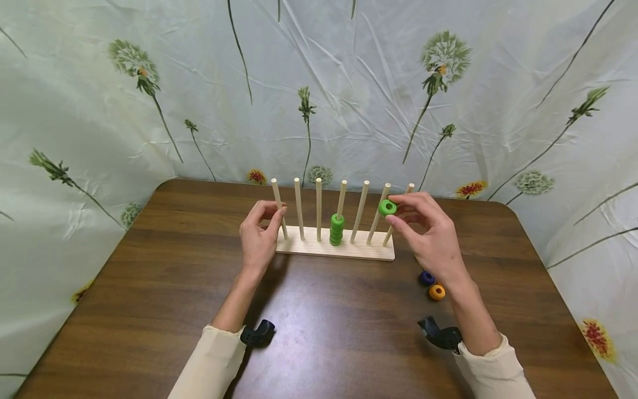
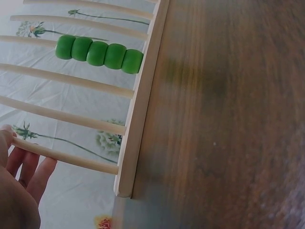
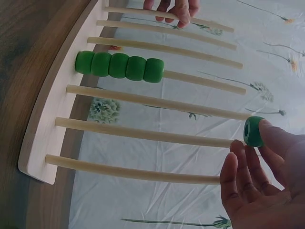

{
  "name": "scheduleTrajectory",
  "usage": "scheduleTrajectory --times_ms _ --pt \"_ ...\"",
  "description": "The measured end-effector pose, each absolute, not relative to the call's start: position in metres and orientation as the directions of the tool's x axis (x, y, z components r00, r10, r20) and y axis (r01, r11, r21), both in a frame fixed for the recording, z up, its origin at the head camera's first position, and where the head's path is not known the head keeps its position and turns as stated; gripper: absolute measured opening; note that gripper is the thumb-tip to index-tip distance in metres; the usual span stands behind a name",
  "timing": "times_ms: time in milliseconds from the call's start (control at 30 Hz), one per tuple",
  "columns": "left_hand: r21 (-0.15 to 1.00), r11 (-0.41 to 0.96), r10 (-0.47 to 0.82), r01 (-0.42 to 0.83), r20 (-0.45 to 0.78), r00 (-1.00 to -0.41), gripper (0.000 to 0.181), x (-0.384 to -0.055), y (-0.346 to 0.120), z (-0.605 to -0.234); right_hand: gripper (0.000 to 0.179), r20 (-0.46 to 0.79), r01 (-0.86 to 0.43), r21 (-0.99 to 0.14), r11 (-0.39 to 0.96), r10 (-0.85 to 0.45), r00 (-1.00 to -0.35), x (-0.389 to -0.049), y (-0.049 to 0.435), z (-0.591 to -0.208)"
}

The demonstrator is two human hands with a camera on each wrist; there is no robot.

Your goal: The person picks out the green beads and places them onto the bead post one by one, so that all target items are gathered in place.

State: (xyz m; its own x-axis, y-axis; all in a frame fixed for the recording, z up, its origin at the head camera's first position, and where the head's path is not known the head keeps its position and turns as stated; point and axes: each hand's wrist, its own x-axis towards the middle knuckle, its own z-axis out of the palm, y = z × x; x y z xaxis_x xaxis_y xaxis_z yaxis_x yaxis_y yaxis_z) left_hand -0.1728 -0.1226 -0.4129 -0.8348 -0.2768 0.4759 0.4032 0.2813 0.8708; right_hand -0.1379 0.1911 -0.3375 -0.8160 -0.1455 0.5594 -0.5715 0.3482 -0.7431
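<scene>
A pale wooden stand (image 1: 334,250) holds a row of several upright pegs. On the middle peg (image 1: 342,194) sits a stack of several green beads (image 2: 96,52). My left hand (image 1: 260,233) pinches the leftmost peg (image 2: 86,163) between thumb and fingers, about halfway up. Between the thumb and index finger of my right hand (image 1: 433,233) is a single green bead (image 3: 253,131), its hole showing. That hand is near the tops of the right-hand pegs, and the bead appears close to the second peg from the right. The other pegs carry no beads.
Right of the stand, near my right wrist, a dark blue bead (image 1: 426,277) and an orange bead (image 1: 437,292) lie on the brown wooden table (image 1: 329,332). More orange shows partly behind the wrist. A flower-patterned cloth (image 1: 209,83) hangs behind the table.
</scene>
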Motion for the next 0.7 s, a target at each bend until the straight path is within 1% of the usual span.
scheduleTrajectory --times_ms 233,467,700 --pt "0.868 0.287 -0.269 0.404 0.478 -0.836 0.011 -0.174 -0.124 -0.413 0.040 0.557 -0.572 -0.755 0.320 -0.145 -0.818 -0.138 0.186 -0.336" --pt "0.863 0.287 -0.262 0.416 0.488 -0.833 0.011 -0.175 -0.124 -0.414 0.039 0.568 -0.579 -0.749 0.321 -0.139 -0.811 -0.141 0.177 -0.334" --pt "0.867 0.278 -0.265 0.414 0.483 -0.834 0.012 -0.175 -0.123 -0.414 0.038 0.595 -0.611 -0.736 0.291 -0.153 -0.789 -0.145 0.172 -0.333"
